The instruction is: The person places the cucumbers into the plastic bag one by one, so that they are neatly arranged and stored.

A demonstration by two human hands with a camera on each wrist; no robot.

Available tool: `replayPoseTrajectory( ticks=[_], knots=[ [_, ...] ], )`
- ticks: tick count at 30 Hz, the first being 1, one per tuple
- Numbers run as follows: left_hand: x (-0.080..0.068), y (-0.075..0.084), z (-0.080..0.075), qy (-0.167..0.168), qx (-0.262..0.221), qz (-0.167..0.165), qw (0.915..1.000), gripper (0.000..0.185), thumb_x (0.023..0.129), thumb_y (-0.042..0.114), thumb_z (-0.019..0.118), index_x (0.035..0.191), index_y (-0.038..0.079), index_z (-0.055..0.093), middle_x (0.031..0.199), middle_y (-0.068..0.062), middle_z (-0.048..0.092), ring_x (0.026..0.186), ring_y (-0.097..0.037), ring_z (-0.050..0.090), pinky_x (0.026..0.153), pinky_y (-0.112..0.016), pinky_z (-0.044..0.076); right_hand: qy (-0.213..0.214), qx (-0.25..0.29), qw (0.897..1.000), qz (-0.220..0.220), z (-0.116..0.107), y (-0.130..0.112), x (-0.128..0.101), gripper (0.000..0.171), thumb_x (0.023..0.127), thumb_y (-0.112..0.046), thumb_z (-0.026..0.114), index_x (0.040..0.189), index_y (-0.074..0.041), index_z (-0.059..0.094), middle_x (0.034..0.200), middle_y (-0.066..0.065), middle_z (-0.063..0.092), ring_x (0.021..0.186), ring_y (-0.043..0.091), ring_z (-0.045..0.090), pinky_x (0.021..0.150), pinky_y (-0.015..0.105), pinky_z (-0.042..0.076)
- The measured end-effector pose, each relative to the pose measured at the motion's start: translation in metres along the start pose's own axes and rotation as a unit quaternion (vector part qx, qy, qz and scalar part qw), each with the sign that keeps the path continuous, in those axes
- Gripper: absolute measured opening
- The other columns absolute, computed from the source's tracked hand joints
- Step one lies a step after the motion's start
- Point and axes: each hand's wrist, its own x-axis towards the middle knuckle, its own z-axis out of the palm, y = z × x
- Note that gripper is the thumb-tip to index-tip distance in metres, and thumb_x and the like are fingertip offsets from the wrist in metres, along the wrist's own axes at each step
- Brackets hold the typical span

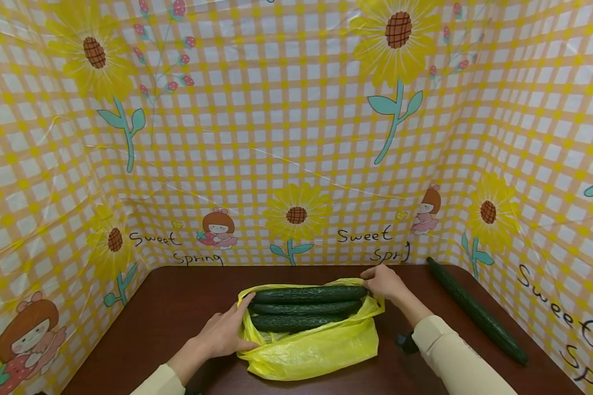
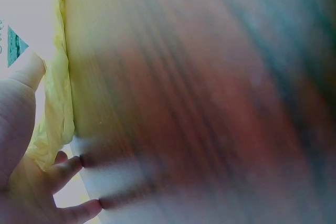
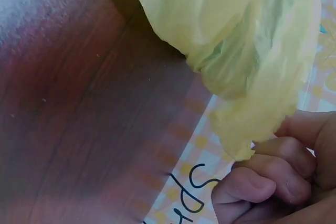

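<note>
A yellow plastic bag (image 1: 311,354) lies on the table with its mouth spread wide. Several dark green cucumbers (image 1: 301,322) lie side by side in the opening. At the bag's left end, my left hand (image 1: 222,331) holds the rim between thumb and index finger, spread apart; its other fingertips (image 2: 93,208) rest on the table in the left wrist view. My right hand (image 1: 386,282) pinches the far right corner of the rim, its fingers (image 3: 278,177) curled in the right wrist view.
Another cucumber (image 1: 479,312) lies slantwise on the right side of the dark brown table (image 1: 168,296). A checked, flower-printed sheet (image 1: 257,153) encloses the table at the back and both sides. A small dark object (image 1: 406,344) shows beside my right sleeve.
</note>
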Motion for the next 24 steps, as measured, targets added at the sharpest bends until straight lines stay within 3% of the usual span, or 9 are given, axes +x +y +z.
replayPoseTrajectory(
  ticks=[3, 7, 11, 13, 16, 22, 24],
  knots=[
    [-0.0008, 0.0007, -0.0007, 0.000, 0.000, 0.004, 1.0000, 0.117, 0.075, 0.066, 0.079, 0.163, 0.031, 0.010, 0.154, -0.032, 0.037, 0.047, -0.018, 0.045, 0.046, -0.033, 0.032, -0.012, 0.009, 1.000, -0.002, -0.0017, 0.0012, 0.0031, 0.036, 0.099, -0.005, 0.057, 0.132, 0.008, 0.061, 0.134, 0.031, 0.059, 0.116, 0.046, 0.060, 0.088, 0.051, 0.055],
    [-0.0012, 0.0008, -0.0008, -0.001, -0.001, 0.007, 1.0000, 0.116, 0.076, 0.065, 0.079, 0.163, 0.032, 0.010, 0.155, -0.031, 0.037, 0.046, -0.017, 0.041, 0.046, -0.033, 0.031, -0.022, 0.011, 1.000, -0.005, -0.0028, 0.0021, 0.0070, 0.032, 0.098, -0.005, 0.057, 0.127, 0.008, 0.066, 0.128, 0.029, 0.064, 0.114, 0.044, 0.062, 0.088, 0.051, 0.055],
    [-0.0012, 0.0008, -0.0008, 0.000, 0.001, 0.011, 0.9999, 0.116, 0.076, 0.065, 0.078, 0.163, 0.032, 0.009, 0.154, -0.031, 0.038, 0.048, -0.016, 0.045, 0.047, -0.033, 0.032, -0.013, 0.013, 1.000, -0.015, -0.0025, 0.0022, 0.0090, 0.025, 0.095, -0.001, 0.056, 0.109, 0.006, 0.074, 0.111, 0.022, 0.072, 0.079, 0.028, 0.062, 0.068, 0.038, 0.051],
    [-0.0005, -0.0005, 0.0002, 0.003, 0.004, 0.015, 0.9999, 0.116, 0.076, 0.067, 0.078, 0.163, 0.032, 0.009, 0.153, -0.031, 0.039, 0.049, -0.016, 0.046, 0.047, -0.033, 0.033, -0.005, 0.016, 1.000, -0.021, -0.0018, 0.0030, 0.0095, 0.024, 0.093, 0.000, 0.055, 0.102, 0.005, 0.076, 0.096, 0.019, 0.073, 0.060, 0.019, 0.048, 0.058, 0.033, 0.042],
    [0.0030, -0.0050, 0.0033, 0.005, 0.008, 0.014, 0.9999, 0.117, 0.075, 0.069, 0.077, 0.163, 0.034, 0.009, 0.153, -0.030, 0.040, 0.046, -0.016, 0.043, 0.045, -0.032, 0.031, 0.008, 0.015, 0.999, -0.029, -0.0015, 0.0058, 0.0105, 0.026, 0.094, 0.000, 0.053, 0.103, 0.005, 0.076, 0.084, 0.016, 0.071, 0.049, 0.012, 0.032, 0.052, 0.029, 0.035],
    [0.0059, -0.0078, 0.0040, 0.005, 0.019, 0.015, 0.9997, 0.117, 0.074, 0.072, 0.075, 0.162, 0.036, 0.008, 0.153, -0.027, 0.042, 0.044, -0.015, 0.041, 0.043, -0.032, 0.031, 0.023, 0.024, 0.999, -0.031, -0.0066, 0.0043, 0.0047, 0.024, 0.098, -0.003, 0.053, 0.104, 0.006, 0.074, 0.100, 0.019, 0.072, 0.051, 0.014, 0.039, 0.057, 0.031, 0.041],
    [0.0049, -0.0072, 0.0030, 0.006, 0.022, 0.019, 0.9995, 0.117, 0.075, 0.072, 0.075, 0.163, 0.035, 0.008, 0.152, -0.028, 0.043, 0.044, -0.015, 0.039, 0.043, -0.032, 0.029, 0.016, 0.031, 0.999, -0.035, -0.0080, 0.0017, 0.0011, 0.023, 0.099, -0.005, 0.053, 0.089, 0.005, 0.071, 0.086, 0.016, 0.069, 0.052, 0.015, 0.039, 0.062, 0.031, 0.043]
  ],
)
